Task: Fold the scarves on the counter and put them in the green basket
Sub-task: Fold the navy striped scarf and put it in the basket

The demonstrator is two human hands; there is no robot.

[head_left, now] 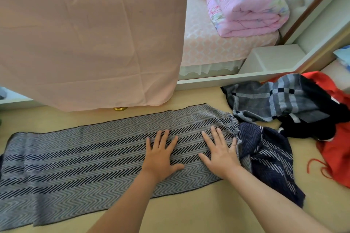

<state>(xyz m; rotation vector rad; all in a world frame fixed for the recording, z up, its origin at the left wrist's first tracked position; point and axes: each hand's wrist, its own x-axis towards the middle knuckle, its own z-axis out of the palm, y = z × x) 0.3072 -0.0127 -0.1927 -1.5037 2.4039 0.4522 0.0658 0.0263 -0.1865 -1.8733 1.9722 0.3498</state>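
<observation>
Across the counter (198,213) lies the herringbone scarf (85,161); your left hand (161,159) and right hand (220,157) press it, fingers straight, gripping nothing. It looks soft and limp: pinch its end corners. Right of it, more scarves (284,104) lie heaped.

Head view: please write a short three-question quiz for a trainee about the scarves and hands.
1. True or false: the left hand and right hand both lie flat on the zigzag scarf.
2. The red cloth lies: A) under the hands; B) at the counter's right end; C) on the bed.
3. Missing word: the zigzag scarf's crumpled end is its ___ end.
Key: 1 true; 2 B; 3 right.
</observation>
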